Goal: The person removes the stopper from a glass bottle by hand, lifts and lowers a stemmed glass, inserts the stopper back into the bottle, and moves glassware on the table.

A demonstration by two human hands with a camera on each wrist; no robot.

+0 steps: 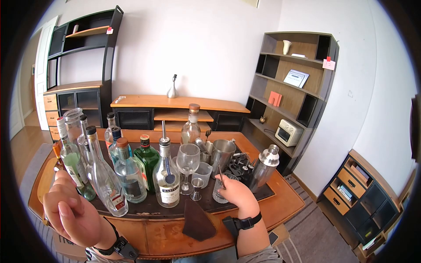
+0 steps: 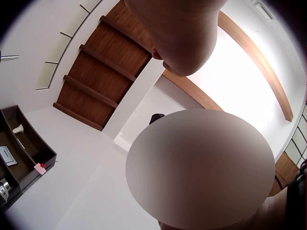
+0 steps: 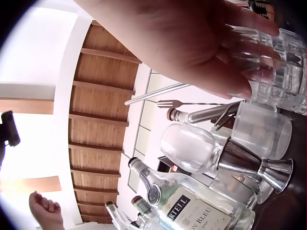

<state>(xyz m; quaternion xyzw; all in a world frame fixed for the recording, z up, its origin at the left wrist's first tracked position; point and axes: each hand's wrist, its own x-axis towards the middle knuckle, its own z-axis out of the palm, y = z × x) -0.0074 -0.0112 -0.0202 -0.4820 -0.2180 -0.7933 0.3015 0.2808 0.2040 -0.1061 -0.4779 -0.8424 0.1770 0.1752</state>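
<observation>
My right hand (image 1: 237, 191) grips a cut-glass tumbler (image 3: 291, 64) standing at the right front of the dark mat, its fingers wrapped round the wall. A thin metal rod (image 3: 156, 94) rises by that hand, its lower end hidden behind it. Beside the tumbler stand a steel double jigger (image 1: 197, 189), a clear plastic measuring cup (image 1: 203, 175) and a stemmed wine glass (image 1: 188, 158). A Martell bottle (image 1: 168, 189) with a pourer is left of them. My left hand (image 1: 70, 210) is raised at the left, fingers curled in, holding nothing visible, in front of several bottles.
Tall clear bottles (image 1: 105, 184) and a green bottle (image 1: 147, 164) crowd the left of the table. Behind the tumbler are a steel mixing tin (image 1: 223, 153) and small bar tools (image 1: 241, 165); a cocktail shaker (image 1: 264, 166) is at right. A dark brown cloth-like piece (image 1: 197, 221) lies at the front edge.
</observation>
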